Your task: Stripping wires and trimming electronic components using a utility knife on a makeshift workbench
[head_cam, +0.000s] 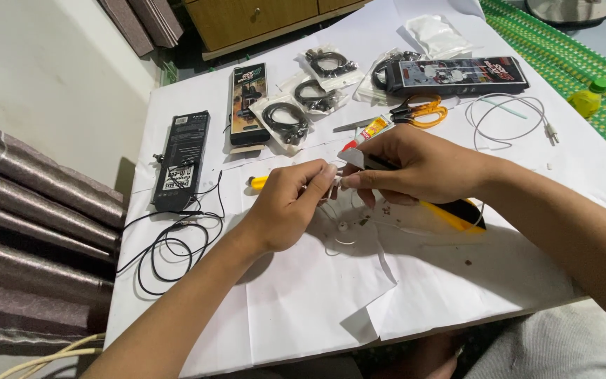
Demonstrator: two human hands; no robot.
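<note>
Bright, even light; soft shadows; sharp focus; slight wide-angle edge stretch.

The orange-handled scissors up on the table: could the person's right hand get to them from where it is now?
Probably yes. The scissors lie in the open on the white paper, just beyond the right hand, with only the small glue tube beside them. But the fingers are shut on a yellow-and-black tool, which must be put down first.

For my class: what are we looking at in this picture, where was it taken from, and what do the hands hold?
There is one picture, from a camera worn on a person's head, looking down. No machine: two bare hands over a table covered in white paper. The left hand pinches a thin white wire. The right hand grips a yellow and black utility knife at that wire. Around them lie orange scissors, a small glue tube, bagged black cables, dark boxes and a loose black cable.
</note>
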